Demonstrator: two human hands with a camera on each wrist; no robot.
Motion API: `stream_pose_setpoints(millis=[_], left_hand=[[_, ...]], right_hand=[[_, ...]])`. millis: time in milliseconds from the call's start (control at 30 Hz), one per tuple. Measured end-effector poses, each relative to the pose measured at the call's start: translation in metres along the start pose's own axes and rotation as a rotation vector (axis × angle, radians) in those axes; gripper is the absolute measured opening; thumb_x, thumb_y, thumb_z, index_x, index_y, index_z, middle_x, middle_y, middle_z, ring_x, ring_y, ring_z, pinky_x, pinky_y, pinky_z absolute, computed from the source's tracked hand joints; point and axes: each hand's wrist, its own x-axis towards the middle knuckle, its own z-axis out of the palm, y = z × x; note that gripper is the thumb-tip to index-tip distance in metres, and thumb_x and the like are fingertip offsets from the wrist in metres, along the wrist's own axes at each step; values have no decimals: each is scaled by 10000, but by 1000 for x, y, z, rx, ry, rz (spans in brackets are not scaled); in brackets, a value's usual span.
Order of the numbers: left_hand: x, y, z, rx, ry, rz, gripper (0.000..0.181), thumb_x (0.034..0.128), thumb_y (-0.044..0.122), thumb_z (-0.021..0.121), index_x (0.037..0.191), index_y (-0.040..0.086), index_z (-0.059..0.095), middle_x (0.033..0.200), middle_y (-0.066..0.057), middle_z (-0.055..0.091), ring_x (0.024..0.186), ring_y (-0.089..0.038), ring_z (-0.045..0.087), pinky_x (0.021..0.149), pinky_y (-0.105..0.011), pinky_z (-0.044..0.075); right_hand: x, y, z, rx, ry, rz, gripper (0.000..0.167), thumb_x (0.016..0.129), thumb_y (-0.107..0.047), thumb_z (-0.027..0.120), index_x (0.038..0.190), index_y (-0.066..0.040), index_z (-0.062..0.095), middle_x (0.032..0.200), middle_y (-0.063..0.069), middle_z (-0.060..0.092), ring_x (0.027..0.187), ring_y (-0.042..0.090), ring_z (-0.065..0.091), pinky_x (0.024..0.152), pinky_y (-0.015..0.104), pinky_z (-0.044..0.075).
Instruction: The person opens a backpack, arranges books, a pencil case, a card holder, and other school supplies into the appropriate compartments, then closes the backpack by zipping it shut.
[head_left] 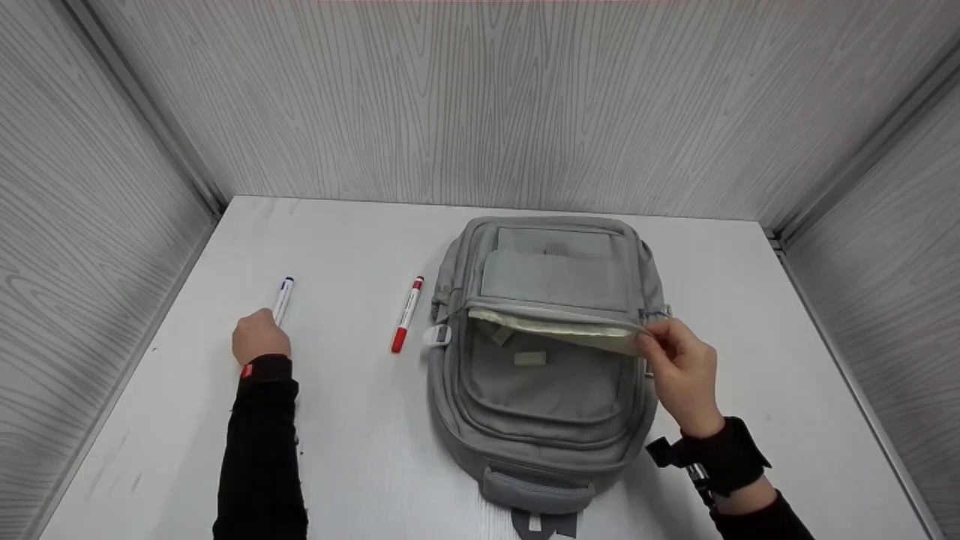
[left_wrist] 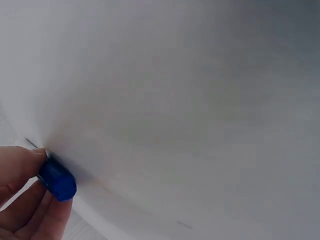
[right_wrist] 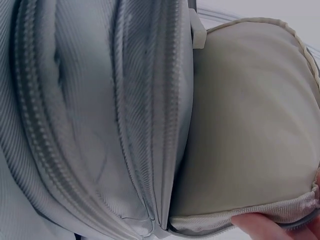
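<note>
On the left side of the table, my left hand (head_left: 260, 335) pinches a white marker (head_left: 283, 298) with a blue end; the blue cap end (left_wrist: 59, 181) pokes out between thumb and fingers in the left wrist view. A grey backpack (head_left: 555, 274) lies flat with its front pocket unzipped. My right hand (head_left: 681, 367) grips the right edge of the pocket's flap and holds it lifted. The beige lining (right_wrist: 245, 115) shows in the right wrist view. Between the left hand and the backpack lies a white marker with a red cap (head_left: 407, 315).
The white table (head_left: 352, 450) is bounded by wood-grain panels at the back (head_left: 480, 105) and both sides. A white tag (head_left: 437, 336) sits at the backpack's left edge. The carry handle (head_left: 538, 491) faces the near side.
</note>
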Motion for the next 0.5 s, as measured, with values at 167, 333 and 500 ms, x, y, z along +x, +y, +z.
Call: stream_pose_setpoints(millis=[167, 333, 500], left_hand=[[-3, 0, -6, -81, 11, 47, 100, 881, -99, 483, 939, -112, 564, 842, -328, 632, 727, -405, 594, 658, -516, 491], [-31, 38, -19, -241, 17, 227, 256, 858, -53, 552, 1097, -80, 641, 974, -317, 699, 876, -444, 664, 786, -524, 532], [-101, 101, -37, -400, -54, 557, 231, 828, -19, 677, 1052, -27, 733, 941, -199, 751, 840, -320, 710, 780, -445, 579]], right_hand=[[0, -1, 1, 9, 14, -3, 66, 843, 146, 648, 853, 80, 650, 701, 130, 646, 634, -137, 502, 596, 58, 405], [2, -2, 2, 16, 17, -7, 62, 849, 135, 649, 839, 73, 648, 696, 140, 642, 636, -132, 509, 596, 61, 411], [5, -3, 2, 15, 33, -14, 73, 840, 148, 646, 841, 76, 648, 707, 185, 646, 648, -143, 512, 613, 52, 413]])
